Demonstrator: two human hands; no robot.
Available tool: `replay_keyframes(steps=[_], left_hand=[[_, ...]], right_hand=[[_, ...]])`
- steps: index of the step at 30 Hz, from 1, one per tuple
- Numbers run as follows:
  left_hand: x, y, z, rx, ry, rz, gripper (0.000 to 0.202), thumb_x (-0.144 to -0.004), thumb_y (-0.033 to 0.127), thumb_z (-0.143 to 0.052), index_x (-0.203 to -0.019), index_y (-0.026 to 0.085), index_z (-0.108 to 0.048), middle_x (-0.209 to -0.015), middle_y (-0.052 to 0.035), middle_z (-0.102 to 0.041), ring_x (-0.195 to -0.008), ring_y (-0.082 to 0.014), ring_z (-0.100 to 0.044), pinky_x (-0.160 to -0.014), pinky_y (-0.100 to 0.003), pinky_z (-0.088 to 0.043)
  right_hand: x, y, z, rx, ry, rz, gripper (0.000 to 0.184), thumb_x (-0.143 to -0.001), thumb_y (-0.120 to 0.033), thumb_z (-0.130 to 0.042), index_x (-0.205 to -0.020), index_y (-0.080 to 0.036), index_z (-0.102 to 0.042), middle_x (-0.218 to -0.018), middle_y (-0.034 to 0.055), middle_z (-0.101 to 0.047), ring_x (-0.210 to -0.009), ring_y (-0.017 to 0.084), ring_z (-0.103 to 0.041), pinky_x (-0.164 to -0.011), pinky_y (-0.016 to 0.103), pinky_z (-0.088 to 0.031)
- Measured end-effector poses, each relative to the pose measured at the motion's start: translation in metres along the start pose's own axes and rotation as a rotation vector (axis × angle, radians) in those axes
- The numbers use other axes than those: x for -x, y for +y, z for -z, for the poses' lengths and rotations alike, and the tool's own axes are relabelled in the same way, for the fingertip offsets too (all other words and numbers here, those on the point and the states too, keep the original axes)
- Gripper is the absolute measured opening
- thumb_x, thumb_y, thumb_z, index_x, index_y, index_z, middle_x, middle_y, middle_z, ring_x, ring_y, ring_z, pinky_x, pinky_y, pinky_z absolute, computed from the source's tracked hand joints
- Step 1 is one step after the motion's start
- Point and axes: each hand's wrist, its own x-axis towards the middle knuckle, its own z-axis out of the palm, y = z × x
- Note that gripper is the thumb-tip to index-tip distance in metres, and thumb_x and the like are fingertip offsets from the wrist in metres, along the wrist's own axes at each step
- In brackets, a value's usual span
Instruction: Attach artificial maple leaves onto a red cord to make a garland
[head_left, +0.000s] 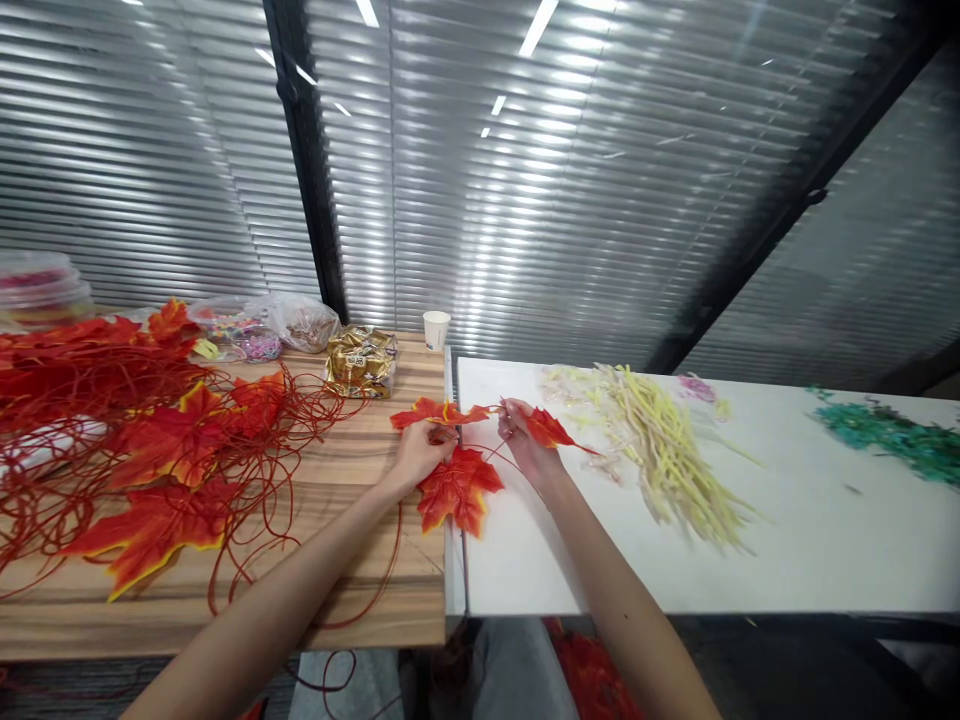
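Note:
Over the seam between two tables, my left hand (pixel 426 452) is closed with curled fingers on a red artificial maple leaf (pixel 427 411) with yellow edges. A second maple leaf (pixel 460 490) hangs just below that hand. My right hand (pixel 527 442) pinches a thin red cord (pixel 493 408) by the first leaf's tip; whether it is cord or stem is hard to see. Another red leaf (pixel 550 428) sticks out beside the right hand's fingers. A thin red cord loops between the hands, and more cord trails down over the wooden table's front edge.
Left, the wooden table (pixel 352 570) bears tangled red cords (pixel 277 500), more maple leaves (pixel 169 525), plastic bags (pixel 300 322), a gold packet (pixel 361 362) and a paper cup (pixel 436 330). The white table (pixel 787 575) holds pale yellow strips (pixel 667 455) and green tinsel-like material (pixel 892 435). Blinds stand behind.

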Motion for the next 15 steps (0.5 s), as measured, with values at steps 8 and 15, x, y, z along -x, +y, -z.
replay_keyframes(steps=[8,15], left_hand=[[0.0005,-0.0030,0.0005,-0.053,-0.049,0.005,0.012,-0.063,0.016,-0.059,-0.073,0.010,-0.062,-0.073,-0.0064,-0.067,-0.063,-0.0166,-0.061,-0.060,-0.026,-0.047],[0.0007,-0.0002,0.0000,-0.056,-0.064,0.027,0.011,-0.064,0.017,-0.060,-0.073,0.011,-0.061,-0.069,-0.0052,-0.066,-0.063,-0.0161,-0.061,-0.059,-0.025,-0.047]], right_hand=[[-0.0017,0.0038,0.0043,0.030,-0.021,0.017,0.011,-0.068,-0.028,-0.066,-0.076,-0.021,-0.063,-0.068,-0.0008,-0.056,-0.054,0.008,-0.045,-0.051,0.021,-0.038],[-0.0018,0.0051,0.0046,0.043,-0.044,0.022,0.010,-0.071,-0.028,-0.063,-0.078,-0.020,-0.063,-0.067,-0.0007,-0.056,-0.054,0.007,-0.045,-0.050,0.021,-0.037]])
